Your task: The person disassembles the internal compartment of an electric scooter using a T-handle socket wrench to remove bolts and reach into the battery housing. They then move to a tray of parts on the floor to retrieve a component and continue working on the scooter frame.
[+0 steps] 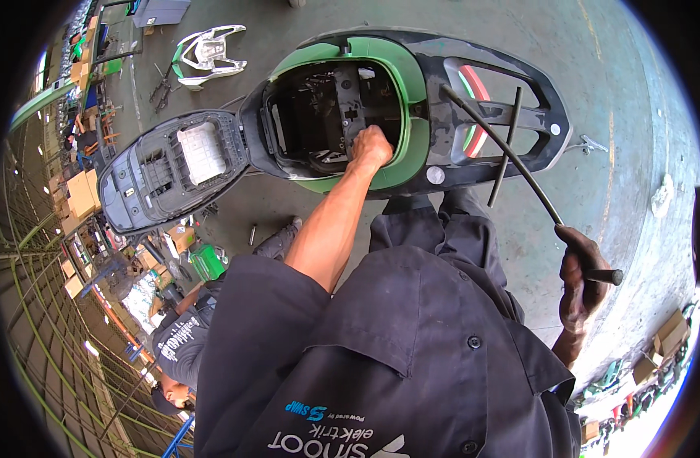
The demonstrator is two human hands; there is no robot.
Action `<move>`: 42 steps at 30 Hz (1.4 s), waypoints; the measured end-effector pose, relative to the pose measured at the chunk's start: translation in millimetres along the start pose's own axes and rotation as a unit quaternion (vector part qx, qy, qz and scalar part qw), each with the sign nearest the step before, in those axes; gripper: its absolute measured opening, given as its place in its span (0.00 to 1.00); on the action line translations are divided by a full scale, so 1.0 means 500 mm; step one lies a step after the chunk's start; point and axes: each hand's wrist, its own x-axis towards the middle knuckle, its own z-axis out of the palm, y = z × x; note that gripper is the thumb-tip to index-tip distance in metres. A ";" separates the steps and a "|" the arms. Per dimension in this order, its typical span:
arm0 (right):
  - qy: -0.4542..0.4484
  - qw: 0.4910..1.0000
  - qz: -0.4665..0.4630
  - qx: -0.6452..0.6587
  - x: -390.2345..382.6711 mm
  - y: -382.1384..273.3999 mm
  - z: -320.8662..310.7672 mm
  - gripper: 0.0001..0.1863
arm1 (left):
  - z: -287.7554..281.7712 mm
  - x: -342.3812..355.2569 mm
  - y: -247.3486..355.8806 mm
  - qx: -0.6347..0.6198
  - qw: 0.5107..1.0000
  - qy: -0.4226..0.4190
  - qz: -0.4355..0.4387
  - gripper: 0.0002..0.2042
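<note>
My left hand is closed and reaches into the open under-seat compartment of a scooter body, near its green rim. Whatever its fingers hold, if anything, is hidden. My right hand is closed around a T-handle wrench, a long dark metal rod crossed by a thinner bar. The wrench slants up over the black tail frame, and a thick dark end sticks out beside my fingers. The scooter's seat is hinged back to the left, underside up.
A white-and-green scooter panel lies on the floor at the upper left. A co-worker in dark clothes is low at the left, near a green crate. Cardboard boxes line the left side. Another box stands at lower right.
</note>
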 end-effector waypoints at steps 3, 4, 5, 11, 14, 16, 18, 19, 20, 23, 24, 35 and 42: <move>-0.008 1.000 0.013 -0.010 -0.003 0.001 -0.008 0.20 | -0.004 -0.002 0.005 -0.004 1.000 -0.010 -0.010 0.16; -0.015 1.000 0.020 -0.015 -0.003 0.003 -0.008 0.21 | -0.007 -0.005 0.007 -0.001 1.000 -0.016 -0.009 0.16; -0.015 1.000 0.019 -0.012 -0.002 0.005 -0.006 0.21 | -0.007 -0.005 0.006 0.001 1.000 -0.014 -0.011 0.16; 0.003 1.000 -0.010 -0.007 0.004 0.007 -0.002 0.21 | 0.008 0.004 -0.001 -0.003 1.000 0.006 0.001 0.14; -0.007 1.000 -0.009 -0.010 0.006 0.005 -0.003 0.21 | 0.016 0.013 -0.006 -0.003 1.000 0.015 0.004 0.13; -0.010 1.000 -0.012 -0.013 0.005 0.005 -0.002 0.22 | 0.017 0.013 -0.006 -0.005 1.000 0.015 0.001 0.13; -0.010 1.000 -0.014 -0.015 0.003 0.008 -0.001 0.22 | 0.016 0.008 -0.002 -0.014 1.000 0.019 -0.007 0.13; -0.006 1.000 -0.014 -0.011 0.001 0.011 -0.002 0.22 | 0.014 0.006 0.001 -0.014 1.000 0.019 -0.006 0.13; -0.004 1.000 -0.014 -0.010 -0.001 0.011 -0.003 0.22 | 0.012 0.003 0.005 -0.021 1.000 0.015 -0.011 0.13; -0.014 1.000 0.007 -0.014 0.001 0.006 -0.002 0.23 | 0.015 0.006 -0.005 -0.039 0.999 0.014 -0.017 0.14; -0.015 1.000 0.006 -0.013 0.002 0.008 0.001 0.23 | 0.018 0.009 -0.012 -0.049 0.999 0.016 -0.014 0.14; -0.022 1.000 -0.019 -0.001 0.012 -0.010 0.013 0.20 | 0.014 0.009 0.001 -0.038 0.999 0.005 -0.009 0.14; -0.015 1.000 -0.005 -0.009 0.008 -0.013 0.013 0.21 | 0.014 0.007 -0.003 -0.044 0.999 -0.003 0.000 0.14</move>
